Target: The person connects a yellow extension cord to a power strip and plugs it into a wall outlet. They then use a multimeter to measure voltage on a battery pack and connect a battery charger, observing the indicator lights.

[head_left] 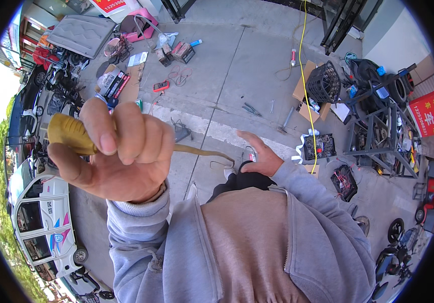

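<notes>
My left hand (126,146) is raised close in front of me at the left. Its fingers are closed round a ridged yellow handle (70,134), seemingly that of a hook tool. A long, thin brownish shaft (199,150) emerges beyond the hand, and its end curls near a thin dark wire (222,164). The part inside the fist is hidden. Lower and to the right, my right hand (262,156) is held over my dark-trousered leg, thumb and fingers apart, with nothing visible in it.
On the concrete lie a red multimeter (161,86), pliers (252,109) and a hammer (286,120). A yellow cable (304,65) runs down the right side, past a black basket (324,82) and a metal frame (378,146). A white vehicle (43,222) stands at left.
</notes>
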### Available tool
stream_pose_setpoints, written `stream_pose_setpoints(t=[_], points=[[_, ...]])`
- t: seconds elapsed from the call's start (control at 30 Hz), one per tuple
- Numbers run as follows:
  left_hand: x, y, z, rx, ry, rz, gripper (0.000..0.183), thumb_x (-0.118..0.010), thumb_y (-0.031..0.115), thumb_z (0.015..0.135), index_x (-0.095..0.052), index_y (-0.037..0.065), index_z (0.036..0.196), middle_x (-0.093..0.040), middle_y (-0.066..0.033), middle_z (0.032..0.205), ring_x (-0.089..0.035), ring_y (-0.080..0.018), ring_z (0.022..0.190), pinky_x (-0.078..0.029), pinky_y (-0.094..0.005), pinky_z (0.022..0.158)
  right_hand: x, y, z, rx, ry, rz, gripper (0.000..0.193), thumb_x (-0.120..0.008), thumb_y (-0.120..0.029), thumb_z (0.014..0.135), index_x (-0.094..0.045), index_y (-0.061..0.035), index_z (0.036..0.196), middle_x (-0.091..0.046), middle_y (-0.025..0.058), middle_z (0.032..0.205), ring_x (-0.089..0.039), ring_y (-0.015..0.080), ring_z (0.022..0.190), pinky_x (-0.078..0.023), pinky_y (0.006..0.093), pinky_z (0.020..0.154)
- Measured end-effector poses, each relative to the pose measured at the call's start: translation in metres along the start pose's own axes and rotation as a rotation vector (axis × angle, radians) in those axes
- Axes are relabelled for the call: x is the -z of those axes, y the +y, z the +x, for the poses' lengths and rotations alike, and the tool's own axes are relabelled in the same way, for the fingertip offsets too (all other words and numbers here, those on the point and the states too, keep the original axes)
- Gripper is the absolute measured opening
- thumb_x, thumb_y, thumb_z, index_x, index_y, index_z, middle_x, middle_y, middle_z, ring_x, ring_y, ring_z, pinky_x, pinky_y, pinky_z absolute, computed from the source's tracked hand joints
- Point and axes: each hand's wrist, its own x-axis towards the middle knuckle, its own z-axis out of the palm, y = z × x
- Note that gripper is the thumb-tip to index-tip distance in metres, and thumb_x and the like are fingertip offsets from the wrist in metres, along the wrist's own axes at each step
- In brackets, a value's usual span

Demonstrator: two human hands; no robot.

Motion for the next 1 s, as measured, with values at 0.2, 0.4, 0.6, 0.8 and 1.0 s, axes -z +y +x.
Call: stream_pose_setpoints(t=[0.2, 0.4, 0.6, 0.8, 1.0], points=[[0.08, 0.009, 0.055, 0.044, 0.008, -0.012, 0.044, -0.047, 0.053, 0.096, -0.044, 0.012, 0.083, -0.04, 0.0001, 0.063, -0.03, -0.0099, 0.049, -0.027, -0.0262, 0.047, -0.022, -0.041, 0.148, 0.112, -0.126, -0.225, 0.028, -0.067, -0.032, 0.086, -0.067, -0.0077, 0.1, -0.059, 0.0104, 0.107, -0.051, 0.0299, 0.105, -0.042, 0.0397, 0.09], [0.191, 0.009, 0.082, 0.095, 0.422, 0.422, 0.062, -0.04, 0.068, 0.091, -0.045, 0.006, 0.088, -0.043, -0.0043, 0.063, -0.036, -0.0134, 0.052, -0.033, -0.0299, 0.051, 0.001, 0.042, 0.244, -0.036, -0.051, -0.25, 0.022, -0.064, -0.027, 0.086, -0.064, -0.005, 0.087, -0.059, 0.0134, 0.088, -0.058, 0.0336, 0.084, -0.047, 0.0426, 0.072], [0.301, -0.043, 0.188, 0.359, 0.432, 0.77, 0.065, -0.044, 0.066, 0.091, -0.053, 0.003, 0.101, -0.042, -0.0006, 0.08, -0.036, -0.0076, 0.062, -0.027, -0.021, 0.048, 0.081, 0.101, 0.349, -0.142, -0.217, -0.233, 0.024, -0.059, -0.028, 0.087, -0.062, -0.005, 0.083, -0.06, 0.0159, 0.088, -0.059, 0.036, 0.085, -0.046, 0.0461, 0.073], [0.372, -0.121, 0.287, 0.679, 0.217, 0.661, 0.054, -0.054, 0.048, 0.095, -0.056, -0.005, 0.109, -0.045, -0.0027, 0.081, -0.045, -0.0066, 0.061, -0.036, -0.0212, 0.051, 0.164, 0.131, 0.429, -0.257, -0.03, -0.186, 0.02, -0.06, -0.021, 0.079, -0.062, -0.0025, 0.085, -0.061, 0.0189, 0.09, -0.059, 0.038, 0.088, -0.046, 0.0475, 0.074], [0.449, -0.232, 0.401, 0.961, 0.009, 0.623, 0.027, -0.066, 0.016, 0.091, -0.061, 0.003, 0.114, -0.058, 0.0025, 0.077, -0.048, -0.0032, 0.065, -0.041, -0.0203, 0.057, 0.265, 0.191, 0.494, -0.35, 0.407, -0.259, 0.018, -0.059, -0.021, 0.081, -0.061, -0.004, 0.086, -0.061, 0.0182, 0.09, -0.059, 0.0375, 0.088, -0.048, 0.0457, 0.077]])
